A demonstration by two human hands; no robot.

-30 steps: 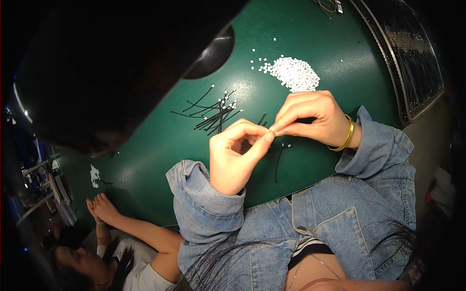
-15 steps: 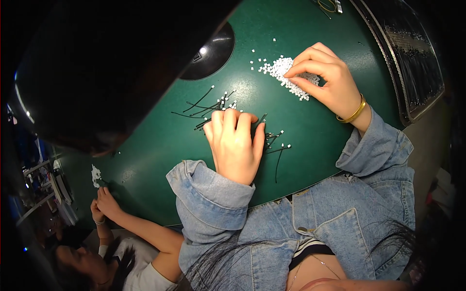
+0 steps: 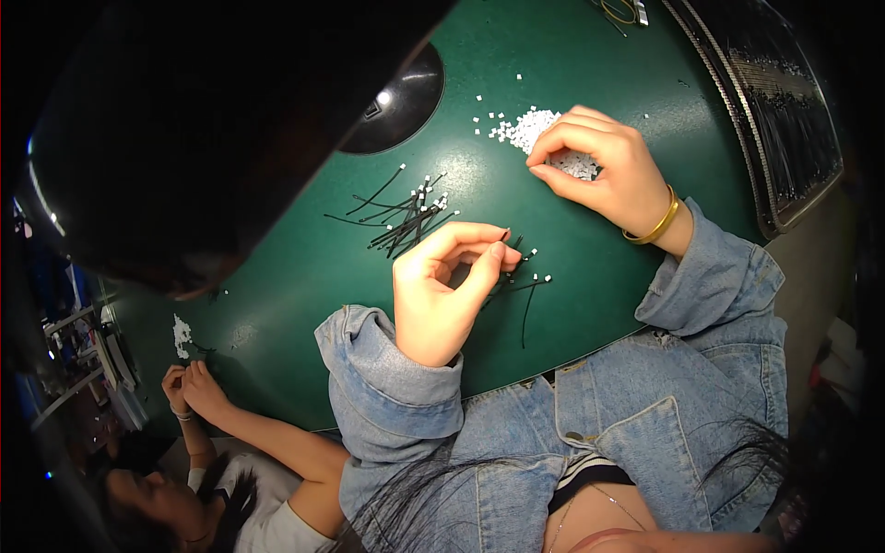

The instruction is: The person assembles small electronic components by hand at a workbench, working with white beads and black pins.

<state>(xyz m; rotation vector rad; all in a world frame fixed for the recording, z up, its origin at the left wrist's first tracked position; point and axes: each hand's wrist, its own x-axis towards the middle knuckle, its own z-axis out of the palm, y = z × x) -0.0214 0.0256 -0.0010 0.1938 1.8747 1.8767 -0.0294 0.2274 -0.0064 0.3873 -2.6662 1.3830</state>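
With the right hand [image 3: 604,170] pinching into the pile of white beads [image 3: 544,138] on the green counter [image 3: 590,304] and the left hand [image 3: 442,286] nearer the body gripping a black wire [image 3: 516,276], a careless pinch could scatter beads.
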